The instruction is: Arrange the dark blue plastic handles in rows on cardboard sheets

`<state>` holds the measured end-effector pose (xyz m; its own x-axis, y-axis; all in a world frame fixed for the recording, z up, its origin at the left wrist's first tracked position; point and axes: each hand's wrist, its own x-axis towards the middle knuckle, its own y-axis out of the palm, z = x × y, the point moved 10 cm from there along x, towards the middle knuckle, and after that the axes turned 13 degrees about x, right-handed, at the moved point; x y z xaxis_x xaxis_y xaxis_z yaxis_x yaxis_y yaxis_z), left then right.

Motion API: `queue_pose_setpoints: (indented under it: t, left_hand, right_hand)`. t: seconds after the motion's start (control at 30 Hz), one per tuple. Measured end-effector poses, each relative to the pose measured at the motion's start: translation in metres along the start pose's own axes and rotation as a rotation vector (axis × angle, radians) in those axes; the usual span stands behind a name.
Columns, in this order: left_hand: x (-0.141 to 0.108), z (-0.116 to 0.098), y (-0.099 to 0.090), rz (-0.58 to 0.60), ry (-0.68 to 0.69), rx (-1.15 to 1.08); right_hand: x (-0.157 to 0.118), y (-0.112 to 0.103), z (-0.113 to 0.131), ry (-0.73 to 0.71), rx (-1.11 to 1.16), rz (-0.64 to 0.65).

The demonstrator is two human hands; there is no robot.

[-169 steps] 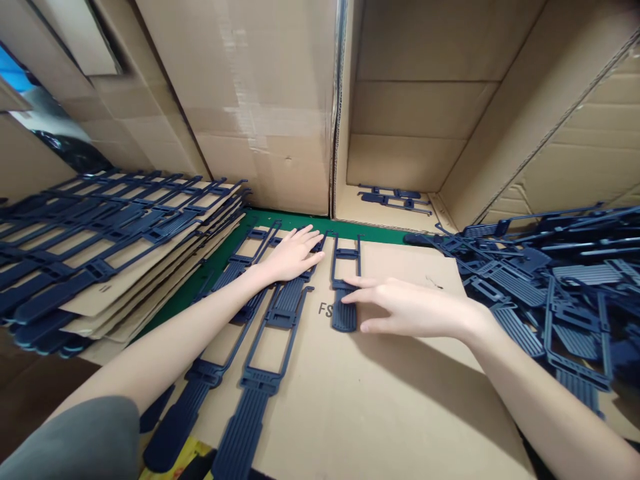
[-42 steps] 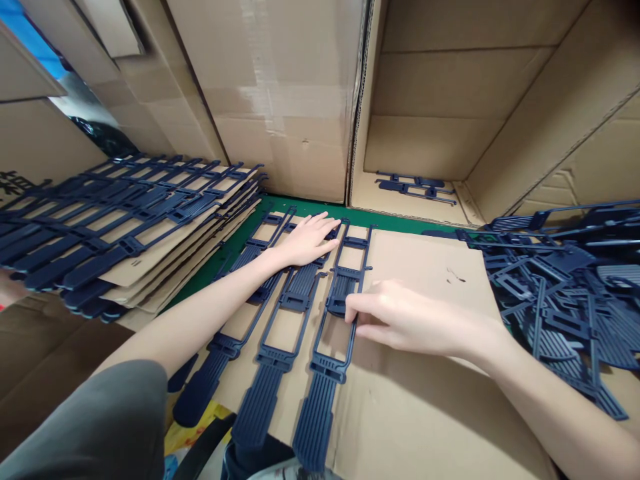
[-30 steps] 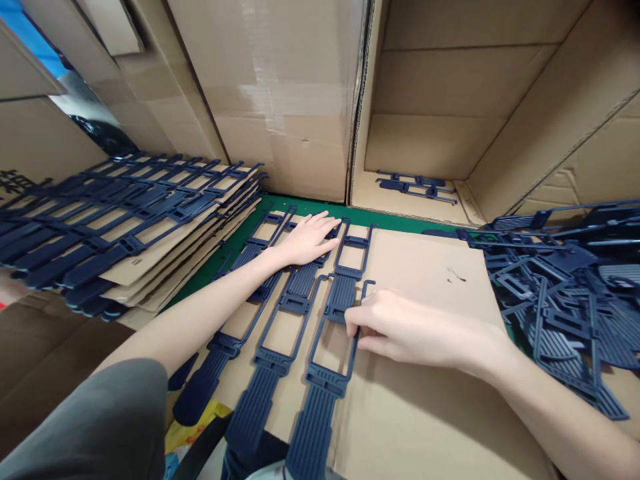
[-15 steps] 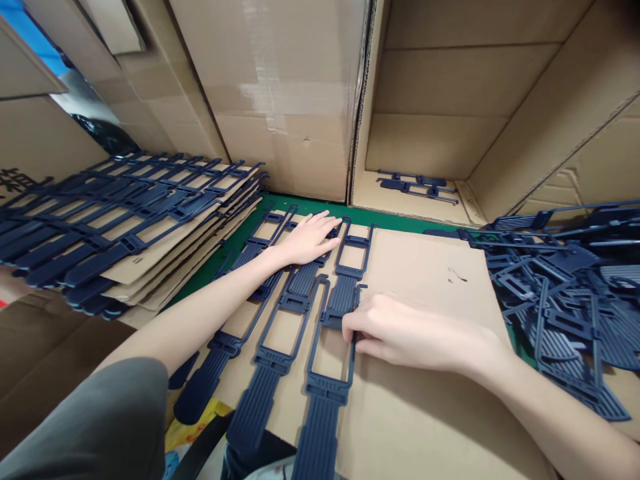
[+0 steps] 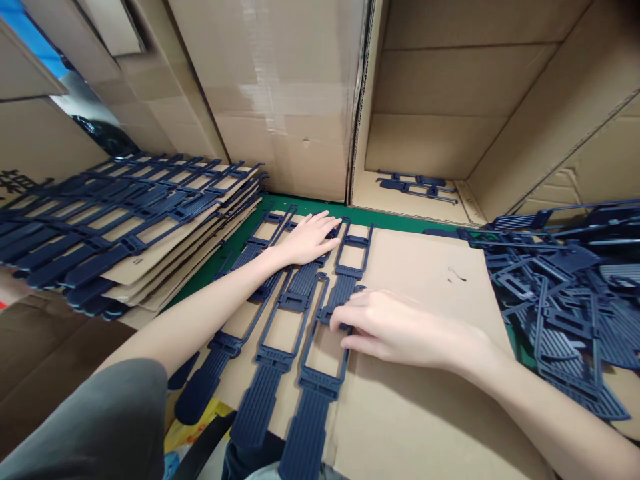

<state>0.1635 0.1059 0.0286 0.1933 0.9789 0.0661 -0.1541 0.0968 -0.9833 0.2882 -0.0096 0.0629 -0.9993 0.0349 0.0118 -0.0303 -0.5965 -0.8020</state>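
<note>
Several dark blue plastic frames with ribbed ends lie in two overlapping rows on a cardboard sheet [image 5: 425,267]. My left hand [image 5: 310,239] rests palm down, fingers spread, on the far row. My right hand [image 5: 375,323] is curled with fingers and thumb closed on the side of the rightmost near frame [image 5: 320,381], whose ribbed end points toward me. Left of it lies a middle near frame [image 5: 273,360], and farther left another near frame [image 5: 225,347]. Part of the right frame's upper end is hidden under my fingers.
On the left, cardboard sheets [image 5: 150,257] are stacked with rows of blue frames on top. A jumbled pile of blue parts [image 5: 565,313] lies at the right. Behind stand a closed carton [image 5: 280,87] and an open carton [image 5: 440,80] holding a few frames. Green table surface [image 5: 200,270] shows between.
My right hand has moved slightly left, and the rightmost near frame has shifted left with it, its ribbed end closer to the middle frame. My left hand has not visibly moved.
</note>
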Motion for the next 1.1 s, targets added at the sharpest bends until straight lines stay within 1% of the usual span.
queue_pose_setpoints:
  t: [0.07, 0.13, 0.23, 0.33, 0.4, 0.8, 0.87, 0.93, 1.0, 1.1]
  left_hand:
    - [0.0, -0.001, -0.001, -0.004, 0.0, 0.0]
    - [-0.001, -0.001, -0.001, -0.009, -0.003, 0.002]
    - [-0.001, -0.002, -0.002, -0.013, -0.003, 0.001]
    - [-0.001, -0.002, -0.003, -0.014, -0.001, -0.001]
    - [-0.001, -0.002, -0.003, -0.017, 0.0, -0.001]
    - [0.0, -0.002, -0.001, -0.014, 0.006, 0.018]
    - [0.0, -0.002, -0.001, -0.009, 0.002, 0.019]
    - [0.0, -0.002, -0.001, -0.008, -0.003, 0.019]
    - [0.0, -0.002, -0.001, -0.008, -0.004, 0.016]
    - [0.0, -0.001, 0.0, -0.002, -0.004, 0.011]
  right_hand:
    - [0.002, -0.006, 0.009, -0.075, -0.027, -0.076]
    - [0.003, -0.006, 0.016, -0.141, -0.059, -0.111]
    - [0.007, 0.011, 0.021, -0.193, -0.069, -0.05]
    - [0.01, 0.028, 0.017, -0.189, -0.046, 0.014]
    - [0.011, 0.033, 0.015, -0.176, -0.041, 0.026]
    - [0.013, 0.036, 0.011, -0.125, -0.036, 0.017]
    - [0.013, 0.033, 0.012, -0.137, -0.042, 0.011]
    - [0.011, 0.023, 0.013, -0.141, -0.073, -0.018]
    - [0.008, 0.007, 0.01, -0.115, -0.127, -0.076]
    - [0.0, -0.019, -0.003, -0.01, -0.233, -0.169]
